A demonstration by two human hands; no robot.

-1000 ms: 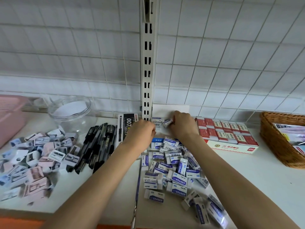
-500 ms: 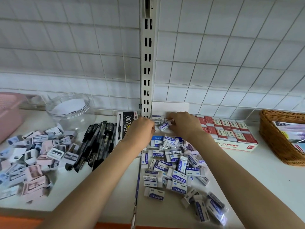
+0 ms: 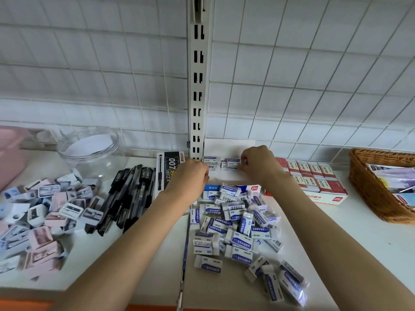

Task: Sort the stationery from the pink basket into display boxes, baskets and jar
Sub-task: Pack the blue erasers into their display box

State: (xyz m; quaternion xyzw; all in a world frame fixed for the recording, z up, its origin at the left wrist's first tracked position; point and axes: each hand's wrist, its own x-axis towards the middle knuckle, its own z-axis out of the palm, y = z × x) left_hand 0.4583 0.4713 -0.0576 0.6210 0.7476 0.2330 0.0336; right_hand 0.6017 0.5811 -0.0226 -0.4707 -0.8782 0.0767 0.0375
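A heap of white-and-blue erasers covers the shelf in front of me. Behind it stands a white display box with a few erasers lined up at its back. My right hand pinches one eraser and sets it beside those in the box. My left hand is curled at the box's left front corner; what its fingers hold is hidden. The pink basket sits at the far left edge.
A clear jar stands back left, with sharpeners piled before it. Black pens lie beside a black pen box. A box of red packs and a wicker basket sit right.
My right hand has carried an eraser down into the box's back row. My left hand stays at the box's left corner. The camera has tilted slightly.
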